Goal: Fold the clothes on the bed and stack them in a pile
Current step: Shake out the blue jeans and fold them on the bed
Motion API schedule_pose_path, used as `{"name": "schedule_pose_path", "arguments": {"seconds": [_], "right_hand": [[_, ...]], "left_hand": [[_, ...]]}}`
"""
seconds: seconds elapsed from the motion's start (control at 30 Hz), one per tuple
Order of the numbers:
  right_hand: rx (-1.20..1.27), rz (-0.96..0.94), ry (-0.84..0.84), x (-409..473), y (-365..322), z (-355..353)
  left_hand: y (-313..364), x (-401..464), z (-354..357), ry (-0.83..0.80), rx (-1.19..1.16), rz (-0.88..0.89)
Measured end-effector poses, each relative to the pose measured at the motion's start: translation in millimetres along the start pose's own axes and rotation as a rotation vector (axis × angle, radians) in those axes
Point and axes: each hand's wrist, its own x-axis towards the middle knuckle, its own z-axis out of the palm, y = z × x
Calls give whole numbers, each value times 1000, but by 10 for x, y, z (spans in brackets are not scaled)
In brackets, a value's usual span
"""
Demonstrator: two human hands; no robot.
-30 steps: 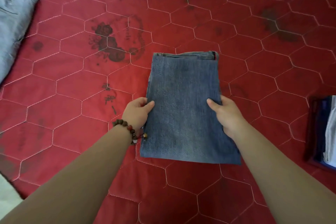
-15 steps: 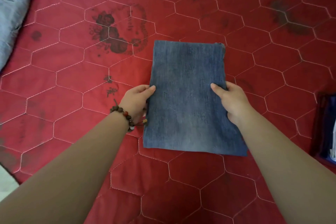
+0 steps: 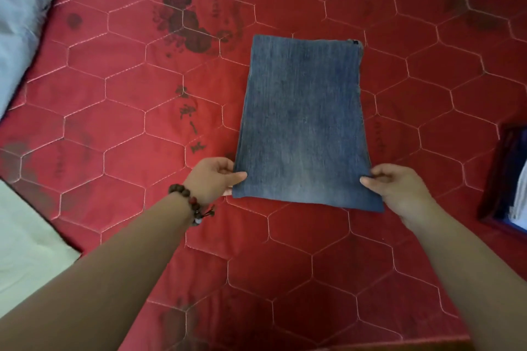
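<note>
Folded jeans (image 3: 305,122) on a bed with a red quilted bedspread (image 3: 114,128), head view. We see the denim as one flat rectangle; its inner layers are hidden, and only a dark detail at the far right corner shows. We use the jeans as our landmark. To their left, at the frame's edge, a light blue garment (image 3: 20,17) is cut off, as is a pale green cloth (image 3: 25,253) nearer the viewer on that side. To their right, a stack of folded clothes (image 3: 510,182) in dark red, blue and white is clipped by the frame; we cannot make out the single pieces. Dark floral print (image 3: 185,20) lies on the bedspread just beyond the jeans' far left corner.

Grip: the left hand (image 3: 214,177) pinches the jeans' near left corner, thumb on top and fingers beneath the edge; a beaded bracelet (image 3: 191,202) circles its wrist. The right hand (image 3: 396,185) pinches the near right corner in the same way. The jeans thus extend away from both hands, their near edge spanning the gap between them; whether that edge is lifted off the bedspread we cannot tell.
</note>
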Motion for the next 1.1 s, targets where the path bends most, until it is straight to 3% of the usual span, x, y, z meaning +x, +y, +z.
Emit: {"name": "schedule_pose_path", "arguments": {"seconds": [0.07,0.13,0.23,0.3,0.33,0.4,0.47,0.63,0.83,0.97,1.1], "right_hand": [[-69,-6,94,-37,3,124],[-206,-94,255,-106,-27,193],[-379,-469,548,-292,-153,410],[-491,-721,508,-367,-294,727],[-560,-795,413,-365,-348,910],[-669,-803,211,-298,-404,1203],[-805,-733,157,-134,-341,1316],[-902,-819,198,34,-154,1198],[-1020,-751,313,245,162,713],[-1021,-676,412,293,5,548],[-997,-1007,397,508,-628,744]], "left_hand": [[18,-26,66,84,77,-12],[57,-78,92,265,300,75],[168,-226,234,585,619,538],[213,-219,494,551,747,810],[218,-170,654,470,810,858],[197,-31,912,294,928,785],[122,160,960,258,1110,700],[-55,333,822,368,1377,709],[-72,393,825,403,1313,720],[-95,418,811,399,1321,707],[-99,441,809,403,1327,702]]}}
